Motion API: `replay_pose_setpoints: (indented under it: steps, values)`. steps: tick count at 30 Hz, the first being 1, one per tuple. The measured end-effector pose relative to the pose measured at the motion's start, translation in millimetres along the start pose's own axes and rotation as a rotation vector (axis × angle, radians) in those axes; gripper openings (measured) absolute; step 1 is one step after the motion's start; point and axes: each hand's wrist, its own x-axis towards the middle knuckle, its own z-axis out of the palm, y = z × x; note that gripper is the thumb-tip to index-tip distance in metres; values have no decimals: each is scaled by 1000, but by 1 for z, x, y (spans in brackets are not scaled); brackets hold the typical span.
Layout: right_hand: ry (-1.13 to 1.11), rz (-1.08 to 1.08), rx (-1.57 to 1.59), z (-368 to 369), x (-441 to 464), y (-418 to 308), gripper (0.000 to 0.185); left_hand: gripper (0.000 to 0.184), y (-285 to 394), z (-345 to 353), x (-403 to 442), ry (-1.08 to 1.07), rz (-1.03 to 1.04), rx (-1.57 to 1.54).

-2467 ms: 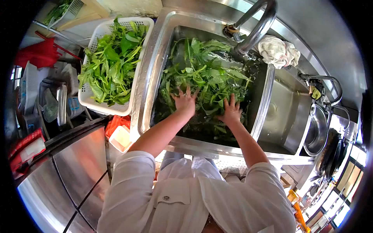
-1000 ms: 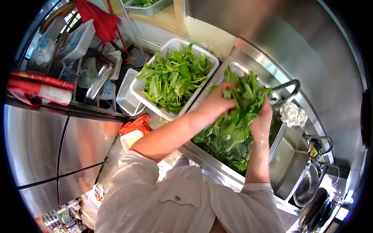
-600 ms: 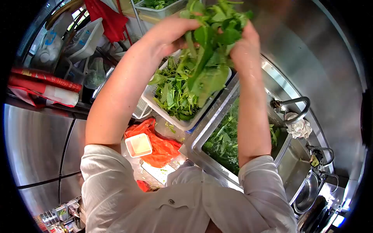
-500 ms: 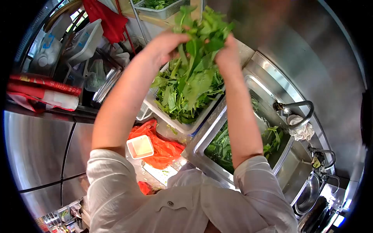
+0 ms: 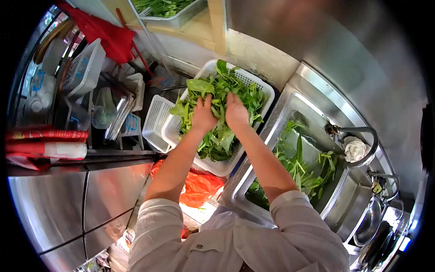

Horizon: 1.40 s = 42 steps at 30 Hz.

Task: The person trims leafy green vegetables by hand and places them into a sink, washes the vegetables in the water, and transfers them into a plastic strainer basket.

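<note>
A heap of leafy greens (image 5: 217, 140) fills a white perforated basket (image 5: 268, 97) in front of me. My left hand (image 5: 204, 115) lies on the left part of the heap, its fingers apart among the leaves. Just beside it, my right hand (image 5: 236, 111) rests on the same greens with its fingers stretched out. Leaves partly cover the fingertips of both hands. More wet greens (image 5: 294, 165) lie in the steel sink (image 5: 312, 129) on the right, below my right forearm.
Another white perforated basket (image 5: 154, 122) stands against the filled one's left side. An orange plastic bag (image 5: 201, 187) lies on the floor below. A faucet (image 5: 362, 130) curves over the sink's right side. At the back, a shelf (image 5: 190, 31) bears a basket of greens (image 5: 176, 18).
Both hands have come down from above the basket, and the bunch of greens they held up now lies on the heap. The hands have let go. The view has shifted slightly.
</note>
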Motion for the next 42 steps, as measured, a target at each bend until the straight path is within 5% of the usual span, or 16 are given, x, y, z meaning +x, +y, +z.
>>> replay_pose_setpoints:
  steps: [5,8,10,12,13,16,18,19,22,27,30,32,36,39,42]
  values:
    - [-85,-48,-54,-29,-21,38,52,93,24,-13,-12,-189,45,212]
    - [438,-10,142,-65,-63,90,33,98,19,-28,-6,-218,80,270]
    - [548,198,139,-75,-95,147,19,97,29,-48,-13,-243,131,313]
    - [418,456,-12,-65,-118,214,14,96,45,-60,-22,-284,148,316]
    - [236,597,8,-56,-123,245,23,93,49,-64,-28,-267,131,360]
    - [203,752,43,-4,-120,297,43,87,68,-60,-46,-173,152,433]
    - [125,454,650,33,-111,308,64,73,81,-45,-64,1,259,446]
    - [-9,446,568,41,-114,298,67,73,86,-31,-66,-6,265,458]
    - [-309,263,458,22,-144,237,63,58,105,9,-77,29,809,281]
    - [-532,101,-8,14,-225,202,44,11,76,46,-73,-16,849,565]
    - [-750,-78,-157,4,-256,218,38,15,48,37,-83,35,821,792]
    - [-425,-77,276,-4,-269,237,30,15,45,39,-87,61,862,864]
    - [-10,308,-110,-66,-231,306,25,23,107,25,-117,161,932,540]
    - [17,568,-317,-75,-226,364,55,28,150,66,-130,39,967,192]
    - [-218,665,-91,-49,-244,395,73,46,185,137,-134,-108,1025,37]
